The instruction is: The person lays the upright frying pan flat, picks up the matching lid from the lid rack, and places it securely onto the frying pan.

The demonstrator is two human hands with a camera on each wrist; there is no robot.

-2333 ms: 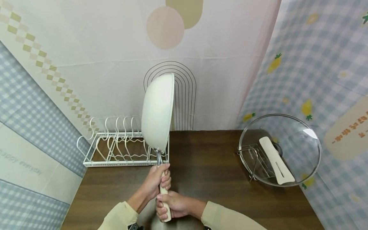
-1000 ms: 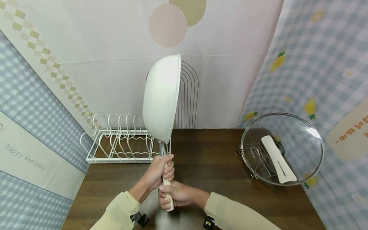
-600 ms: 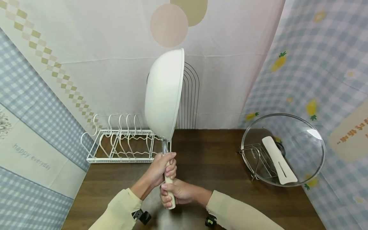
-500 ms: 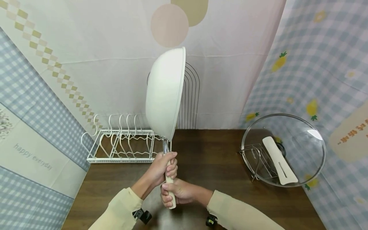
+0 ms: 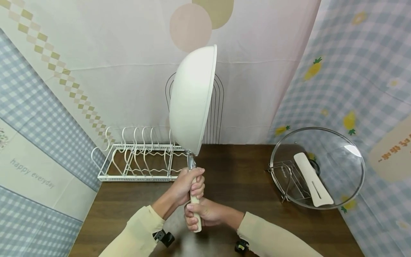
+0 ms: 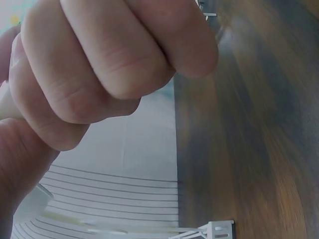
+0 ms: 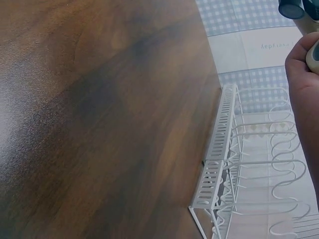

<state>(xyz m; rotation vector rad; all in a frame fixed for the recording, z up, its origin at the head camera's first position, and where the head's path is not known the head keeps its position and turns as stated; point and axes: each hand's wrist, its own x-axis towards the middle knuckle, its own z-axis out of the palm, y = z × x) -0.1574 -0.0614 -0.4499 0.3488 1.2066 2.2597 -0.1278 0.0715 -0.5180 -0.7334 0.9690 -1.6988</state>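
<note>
A deep white wok (image 5: 194, 100) stands on edge in the air, its outside turned left and its rim to the right. My left hand (image 5: 188, 185) grips the upper part of its cream handle (image 5: 194, 201), just below the metal neck. Lower down, my right hand (image 5: 203, 213) holds the same handle near its end. In the left wrist view the curled fingers (image 6: 99, 64) of the left hand fill the top left. The right wrist view catches only part of the right hand (image 7: 306, 84). Behind and left of the wok is a white wire rack (image 5: 138, 177).
On the right a glass lid (image 5: 340, 192) with a cream handle (image 5: 313, 180) leans in a small metal stand (image 5: 285, 178). The wooden table (image 5: 240, 185) meets a patterned cloth wall (image 5: 250, 100) at the back. Checked cloth hangs on both sides.
Both hands have lifted the wok up and carried it a little to the right, off the rack's right end. The glass lid and rack have stayed in place.
</note>
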